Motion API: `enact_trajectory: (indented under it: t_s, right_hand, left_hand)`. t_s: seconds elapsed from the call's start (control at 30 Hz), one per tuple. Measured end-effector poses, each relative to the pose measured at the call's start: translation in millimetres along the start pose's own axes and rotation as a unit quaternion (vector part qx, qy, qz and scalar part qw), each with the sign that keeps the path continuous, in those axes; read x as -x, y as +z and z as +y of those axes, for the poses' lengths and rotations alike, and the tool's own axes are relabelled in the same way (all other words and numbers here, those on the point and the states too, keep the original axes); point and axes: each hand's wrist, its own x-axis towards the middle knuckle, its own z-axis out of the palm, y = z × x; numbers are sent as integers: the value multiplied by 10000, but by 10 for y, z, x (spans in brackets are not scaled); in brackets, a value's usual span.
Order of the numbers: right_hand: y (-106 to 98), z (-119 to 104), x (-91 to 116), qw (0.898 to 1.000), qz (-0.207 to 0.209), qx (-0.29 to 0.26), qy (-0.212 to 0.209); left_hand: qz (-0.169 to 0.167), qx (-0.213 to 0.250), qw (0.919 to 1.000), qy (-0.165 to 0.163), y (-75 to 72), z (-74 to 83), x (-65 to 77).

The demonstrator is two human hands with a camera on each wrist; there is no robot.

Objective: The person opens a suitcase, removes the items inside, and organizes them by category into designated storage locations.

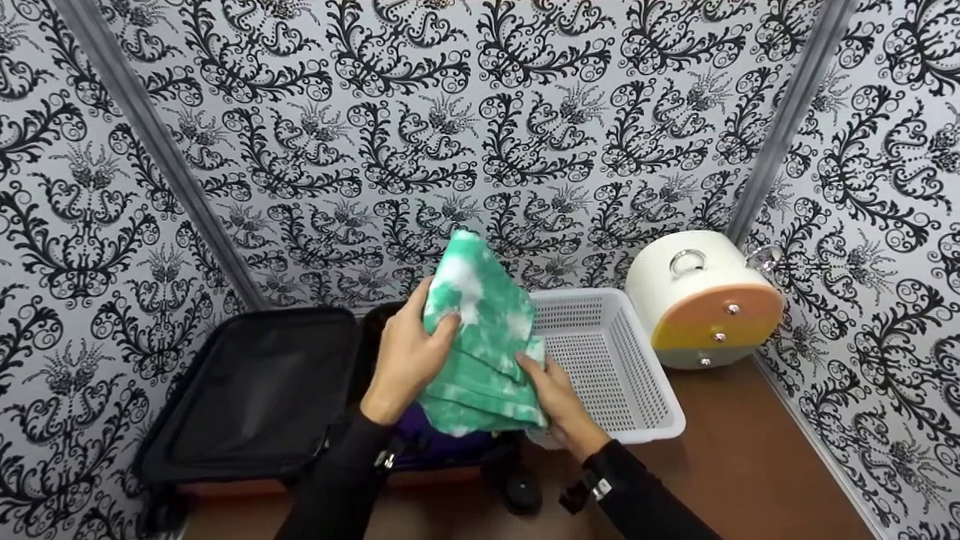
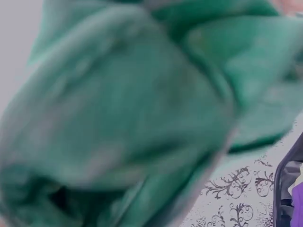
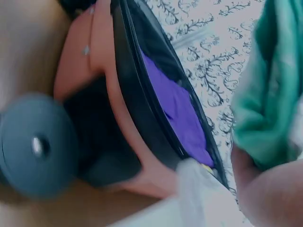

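Both hands hold a folded green and white tie-dye cloth (image 1: 480,322) in the air, above the gap between an open suitcase and a white basket. The left hand (image 1: 412,345) grips its left edge, thumb on top. At the lower right edge, the right hand (image 1: 555,390) pinches it with the thumb in front. Blurred green cloth (image 2: 123,104) fills most of the left wrist view. In the right wrist view, part of the right hand (image 3: 274,194) shows beneath the cloth (image 3: 270,94). Purple fabric (image 3: 175,109) lies inside the suitcase (image 3: 128,90).
The suitcase's black lid (image 1: 262,390) lies open on the left. A white perforated basket (image 1: 671,420) stands right of the cloth. Behind it on the right is a rounded white cabinet (image 1: 675,262) with coloured drawers. Patterned walls (image 1: 525,150) enclose the brown floor (image 1: 750,450).
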Motion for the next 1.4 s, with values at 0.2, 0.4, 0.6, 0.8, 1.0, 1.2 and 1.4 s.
enact_trajectory:
  t_s: [0.2,0.4,0.6,0.8,1.0,1.2,1.4]
  right_hand:
    - [-298,-189,25,9816,1102,1439,-599]
    - [-718,-567,-27,9453,1603,2699,-882]
    - [-1087,-773,-61,9225,1627,3356,-1000]
    - [-1306,-751,-114,8902,1979,3959,-1083]
    - [-1360,-603,-171,8718,1756,4503,-798]
    - [-1387,-472,-245,8462,1628,5013,-782]
    - [-1428,-401,-304,8362,1560,5219,-635]
  left_hand:
    - [-279,141,9995,74,233,-30,54]
    - [-803,801,9935,15,528,-112,25]
    - [-1299,1055,9858,-162,922,-191,5]
    - [-1479,1215,9809,-339,1303,-277,-41]
    - [-1599,1250,9766,-717,1592,-398,41]
    - [-1566,1002,9809,-572,1763,-443,157]
    - [-1964,996,9725,-758,1836,-399,220]
